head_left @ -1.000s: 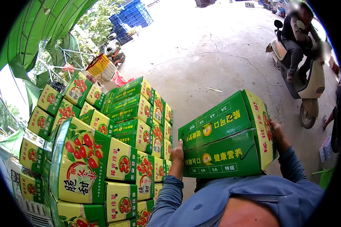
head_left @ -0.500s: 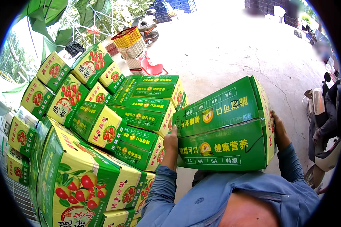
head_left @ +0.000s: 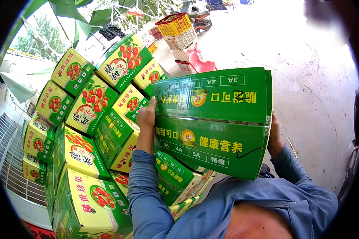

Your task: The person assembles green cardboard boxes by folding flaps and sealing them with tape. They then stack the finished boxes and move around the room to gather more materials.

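Note:
I hold two green cardboard fruit boxes point(head_left: 211, 119), one stacked on the other, lifted in front of my chest. My left hand point(head_left: 146, 115) grips their left end, fingers up along the side. My right hand point(head_left: 273, 133) presses against their right end and is mostly hidden behind the boxes. Both forearms wear blue sleeves. To my left, touching or nearly touching the carried boxes, rises a tall stack of green and yellow fruit boxes point(head_left: 87, 131) with red fruit pictures.
Concrete ground point(head_left: 315, 79) spreads to the right. Far ahead stand a yellow crate point(head_left: 174, 24) on white crates, a red plastic chair point(head_left: 198, 63) and a parked scooter point(head_left: 199, 18). Green tarps point(head_left: 73, 20) hang at the upper left. A white grille point(head_left: 8, 159) lies at the left edge.
I have turned left toward the stack, carrying the two boxes with me. The stack now looms closer, and the scooter rider on the right has left the view.

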`<state>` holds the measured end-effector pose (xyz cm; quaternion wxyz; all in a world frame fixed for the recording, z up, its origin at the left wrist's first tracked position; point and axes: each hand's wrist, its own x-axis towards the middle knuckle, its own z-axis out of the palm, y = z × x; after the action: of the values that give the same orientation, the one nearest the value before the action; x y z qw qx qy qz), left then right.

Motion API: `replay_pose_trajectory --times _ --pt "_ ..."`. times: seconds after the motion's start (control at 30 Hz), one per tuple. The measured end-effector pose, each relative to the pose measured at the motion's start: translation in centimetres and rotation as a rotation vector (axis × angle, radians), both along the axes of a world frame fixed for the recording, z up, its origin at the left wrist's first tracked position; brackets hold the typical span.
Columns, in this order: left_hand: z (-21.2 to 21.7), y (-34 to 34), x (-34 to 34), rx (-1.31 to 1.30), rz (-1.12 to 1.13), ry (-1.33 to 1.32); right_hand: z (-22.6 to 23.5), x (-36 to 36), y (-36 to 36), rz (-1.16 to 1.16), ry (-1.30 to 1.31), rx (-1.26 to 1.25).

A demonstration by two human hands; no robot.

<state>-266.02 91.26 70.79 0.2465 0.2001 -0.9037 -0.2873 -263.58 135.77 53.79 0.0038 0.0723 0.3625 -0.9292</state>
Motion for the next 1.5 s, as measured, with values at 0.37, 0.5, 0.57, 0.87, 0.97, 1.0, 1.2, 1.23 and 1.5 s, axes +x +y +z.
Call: replay_pose_trajectory --times 0.37,0.5,0.57,0.87,0.97,1.0,1.2,1.23,1.5 --pt "12.8 -19.1 -15.2 -0.28 0.049 -0.223 -0.6 -10.3 -27.8 0.264 -0.236 -0.349" --pt "8.8 -24.5 -16.3 -0.658 0.35 -0.487 -5.5 -10.8 -38.3 0.641 -0.427 0.234" --pt "5.2 -22.9 -15.4 -0.537 0.223 -0.691 -6.7 -10.9 -40.0 0.92 -0.115 0.69" --pt "0.4 -29.0 -11.0 -0.311 0.186 -0.611 -3.3 -13.0 -43.1 1.307 0.202 0.967" --pt "3.1 -21.4 -7.9 -0.058 0.193 -0.494 -5.2 -13.8 -41.6 1.264 0.513 1.135" --pt "3.2 -18.0 -5.5 -0.198 0.179 -0.305 -6.8 -13.8 -41.1 1.267 0.601 1.198" --pt "-1.5 2.4 14.3 0.072 0.269 0.093 -12.0 -7.8 -36.6 1.402 0.973 1.097" --pt "-3.1 5.2 17.6 0.169 0.352 0.006 -12.2 -6.1 -35.9 1.475 1.054 1.082" --pt "-31.0 28.3 44.3 1.354 1.286 -0.248 -10.6 5.1 -30.6 2.041 1.311 0.975"
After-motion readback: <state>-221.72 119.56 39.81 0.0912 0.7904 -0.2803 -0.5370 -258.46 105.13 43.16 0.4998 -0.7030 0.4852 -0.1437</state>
